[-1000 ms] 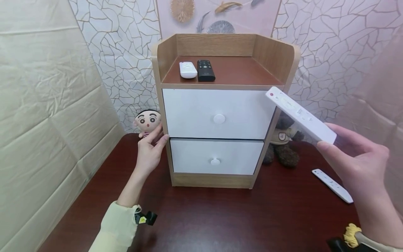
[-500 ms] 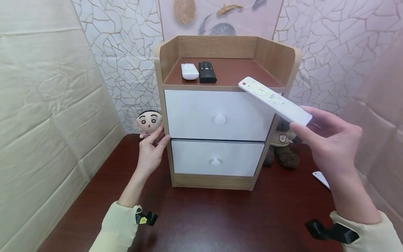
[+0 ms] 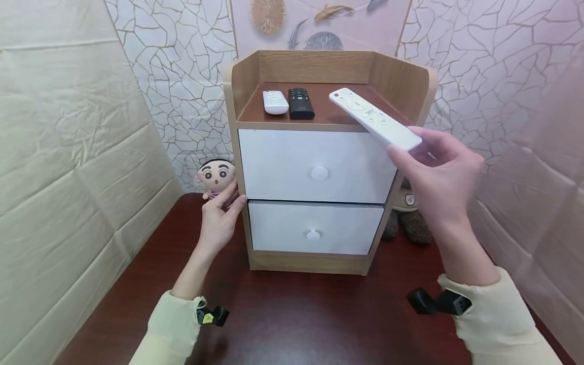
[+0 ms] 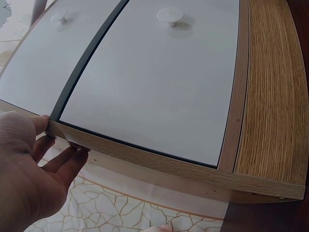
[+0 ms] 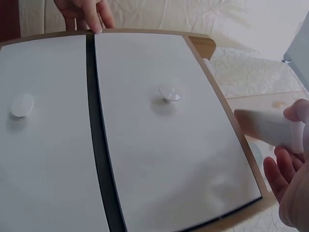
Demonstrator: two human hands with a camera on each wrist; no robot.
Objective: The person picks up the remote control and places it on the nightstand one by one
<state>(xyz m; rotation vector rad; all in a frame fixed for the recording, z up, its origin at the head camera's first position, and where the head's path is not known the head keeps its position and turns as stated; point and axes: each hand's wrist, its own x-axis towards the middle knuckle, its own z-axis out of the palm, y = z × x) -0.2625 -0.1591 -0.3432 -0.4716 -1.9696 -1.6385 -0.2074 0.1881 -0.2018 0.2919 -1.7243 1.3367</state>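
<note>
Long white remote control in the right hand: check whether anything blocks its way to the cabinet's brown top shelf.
Nothing visible stands between the long white remote control and the right side of the brown top shelf, whose front is open. The short white remote and black rectangular remote lie farther left.

The head view is bright, with a sheen on the table (image 3: 315, 309) before the cabinet (image 3: 307, 260), whose edges bow and knobs (image 4: 170, 16) cast soft shadows in the dimmer wrist views.
</note>
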